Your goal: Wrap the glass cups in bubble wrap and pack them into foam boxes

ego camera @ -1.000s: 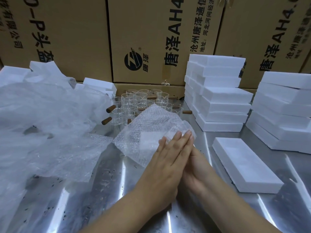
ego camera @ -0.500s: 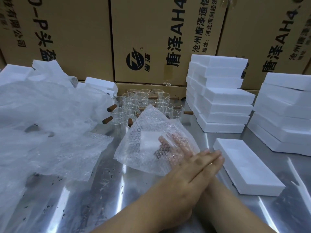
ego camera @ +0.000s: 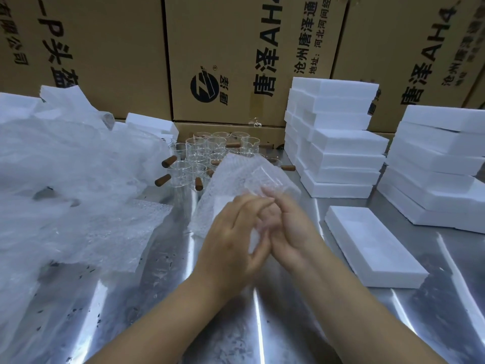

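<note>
Head view: above the desk (ego camera: 131, 311), the left hand (ego camera: 233, 232) and right hand (ego camera: 291, 227) curl their fingers onto 1 bubble wrap sheet (ego camera: 236, 177), in front of the glass cups (ego camera: 210, 151); 1 open foam box (ego camera: 372, 248) lies just right.

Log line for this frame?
left hand: grips wrap | right hand: grips wrap | cups: bare, behind wrap | foam box: right, empty

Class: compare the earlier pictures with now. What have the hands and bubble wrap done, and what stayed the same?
The left hand and right hand, earlier flat on the bubble wrap, now curl their fingers round its near edge; the wrap has lifted higher, in front of the glass cups. The cups and foam boxes stayed put.
</note>
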